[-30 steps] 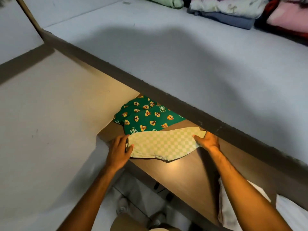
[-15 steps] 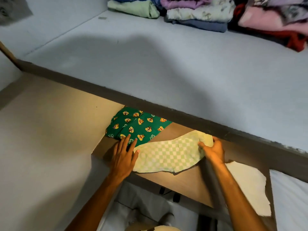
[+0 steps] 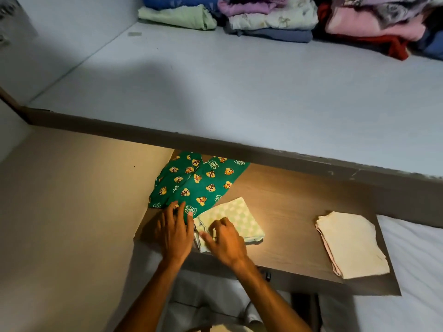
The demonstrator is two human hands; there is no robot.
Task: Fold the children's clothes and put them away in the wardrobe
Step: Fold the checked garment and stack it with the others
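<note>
A pale green checked garment (image 3: 242, 219) lies folded in half on the wooden shelf (image 3: 287, 212). My right hand (image 3: 225, 240) rests on its left part, fingers curled over the folded edge. My left hand (image 3: 173, 232) lies flat beside it, fingers spread, with fingertips on the green cartoon-print garment (image 3: 199, 180). That green garment lies against the left wall, partly under the shelf above. A folded cream cloth (image 3: 350, 245) sits at the shelf's right end.
The upper grey shelf (image 3: 239, 92) carries stacks of folded clothes (image 3: 275, 17) along its back. A beige side panel (image 3: 67, 212) closes off the left. White bedding (image 3: 417, 271) shows at the lower right, beyond the wooden shelf's edge.
My right hand has swept left across the checked garment, folding its right half over the left. My left hand stayed near the left edge. The view has tilted up and widened.
</note>
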